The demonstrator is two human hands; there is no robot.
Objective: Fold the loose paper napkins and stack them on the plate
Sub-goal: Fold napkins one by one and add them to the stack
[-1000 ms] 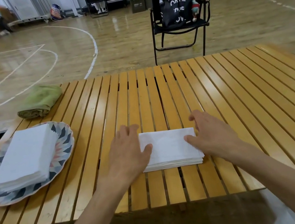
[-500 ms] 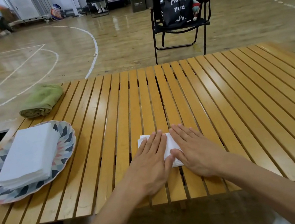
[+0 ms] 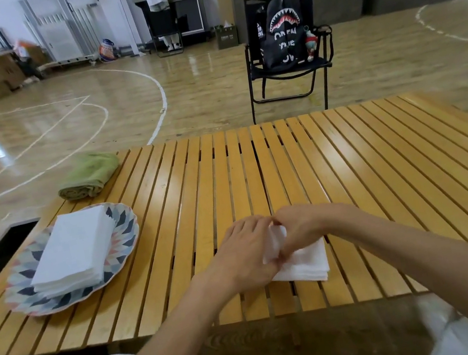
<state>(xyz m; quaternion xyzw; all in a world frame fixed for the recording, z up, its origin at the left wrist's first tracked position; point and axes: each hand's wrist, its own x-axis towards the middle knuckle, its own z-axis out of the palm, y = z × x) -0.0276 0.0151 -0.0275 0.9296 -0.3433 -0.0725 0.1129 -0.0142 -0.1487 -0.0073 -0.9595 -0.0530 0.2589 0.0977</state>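
Head view, as I read it: both hands meet over the small napkin pile (image 3: 301, 260) near the slatted table's (image 3: 349, 173) front edge, left hand (image 3: 246, 256) and right hand (image 3: 297, 228) pinching its raised top sheet (fingertips partly hidden). Folded stack (image 3: 75, 253) sits on the patterned plate (image 3: 125, 239) at left.

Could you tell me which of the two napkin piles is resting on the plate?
The left napkin stack, on the patterned plate; the other pile lies on the table under both hands.

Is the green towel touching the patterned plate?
Apart. The head view shows bare table slats between the green towel and the far rim of the plate.
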